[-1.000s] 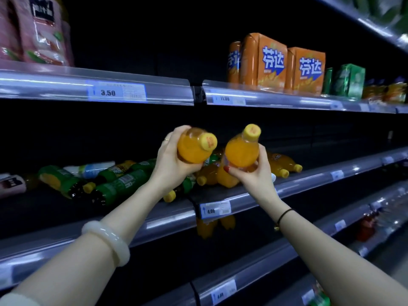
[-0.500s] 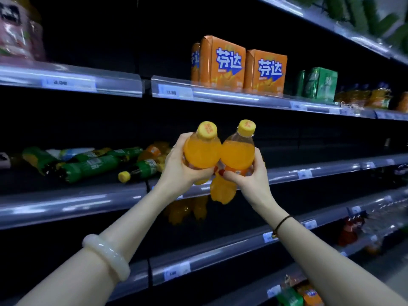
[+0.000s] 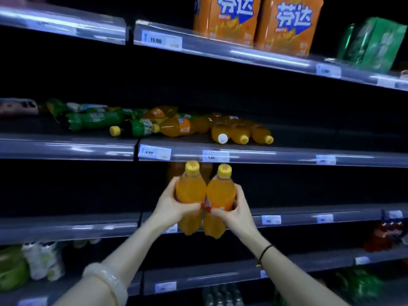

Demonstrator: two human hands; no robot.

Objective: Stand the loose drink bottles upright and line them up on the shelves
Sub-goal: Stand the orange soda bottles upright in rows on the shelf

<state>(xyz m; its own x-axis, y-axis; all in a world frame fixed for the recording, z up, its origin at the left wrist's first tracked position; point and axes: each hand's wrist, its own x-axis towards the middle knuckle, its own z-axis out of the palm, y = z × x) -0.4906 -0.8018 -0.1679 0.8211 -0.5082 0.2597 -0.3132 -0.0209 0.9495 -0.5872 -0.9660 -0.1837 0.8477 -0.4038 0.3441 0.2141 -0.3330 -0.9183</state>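
Arms raised, left hand (image 3: pixel 170 203) gripping, right hand (image 3: pixel 238 209) gripping

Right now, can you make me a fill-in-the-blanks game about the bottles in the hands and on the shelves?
1. The left hand and the right hand each grip a bottle with a ____ cap.
2. The left held bottle and right held bottle touch, caps pointing ____.
3. On the shelf above, one lying orange bottle has a ____ cap.
4. The pack beside the two orange packs is ____.
Missing words: yellow, up, white, green.
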